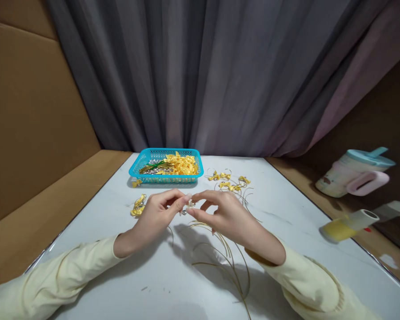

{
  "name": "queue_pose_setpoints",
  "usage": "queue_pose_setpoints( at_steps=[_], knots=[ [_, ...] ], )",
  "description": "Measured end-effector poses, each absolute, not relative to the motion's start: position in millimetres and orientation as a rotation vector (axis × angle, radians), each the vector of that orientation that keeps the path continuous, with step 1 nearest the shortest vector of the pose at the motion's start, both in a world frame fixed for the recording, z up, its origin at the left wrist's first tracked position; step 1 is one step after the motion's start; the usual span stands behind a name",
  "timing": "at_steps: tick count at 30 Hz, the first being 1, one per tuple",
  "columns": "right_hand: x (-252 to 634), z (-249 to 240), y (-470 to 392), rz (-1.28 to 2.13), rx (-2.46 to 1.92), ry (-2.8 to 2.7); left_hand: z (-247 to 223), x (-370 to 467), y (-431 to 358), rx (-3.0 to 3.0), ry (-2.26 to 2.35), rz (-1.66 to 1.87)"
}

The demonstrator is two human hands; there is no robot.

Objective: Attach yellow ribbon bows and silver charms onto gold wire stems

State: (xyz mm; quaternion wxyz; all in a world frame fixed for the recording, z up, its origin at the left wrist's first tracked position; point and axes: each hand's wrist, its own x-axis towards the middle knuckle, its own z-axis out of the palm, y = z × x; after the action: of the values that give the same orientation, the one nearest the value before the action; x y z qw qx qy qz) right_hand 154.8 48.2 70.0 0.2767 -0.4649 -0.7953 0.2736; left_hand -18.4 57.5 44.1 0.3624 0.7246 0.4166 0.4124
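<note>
My left hand (162,207) and my right hand (224,213) meet over the middle of the white table, fingertips nearly touching. Between them are small silver bells (184,212), pinched by the thumbs and fingers of both hands; part of what they hold is hidden. Thin golden cords (231,262) lie on the table below and beside my right hand. A yellow ribbon piece with cord (138,206) rests just left of my left hand. Several yellow bows (225,176) with cords lie beyond my right hand.
A blue basket (165,179) with yellow bows, silver bells and a bundle of cords stands at the back left. At the right are a handled cup (343,171) and a roll of yellow tape or thread (342,228). A grey curtain (220,80) hangs behind the table (120,284).
</note>
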Motion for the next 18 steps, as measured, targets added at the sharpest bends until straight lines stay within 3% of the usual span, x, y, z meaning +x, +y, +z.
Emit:
queue_pose_setpoints(
  at_steps=[5, 14, 18],
  knots=[
    [152, 67, 48, 0.840, -1.183, -2.109, 44, -18, 57, 1.900, 1.052, 1.058],
    [144, 49, 37, 0.143, -0.947, -2.057, 44, -20, 59, 1.469, 0.854, 0.864],
    [144, 45, 34, -0.006, -0.923, -2.091, 44, -19, 60, 1.412, 0.850, 0.850]
  ],
)
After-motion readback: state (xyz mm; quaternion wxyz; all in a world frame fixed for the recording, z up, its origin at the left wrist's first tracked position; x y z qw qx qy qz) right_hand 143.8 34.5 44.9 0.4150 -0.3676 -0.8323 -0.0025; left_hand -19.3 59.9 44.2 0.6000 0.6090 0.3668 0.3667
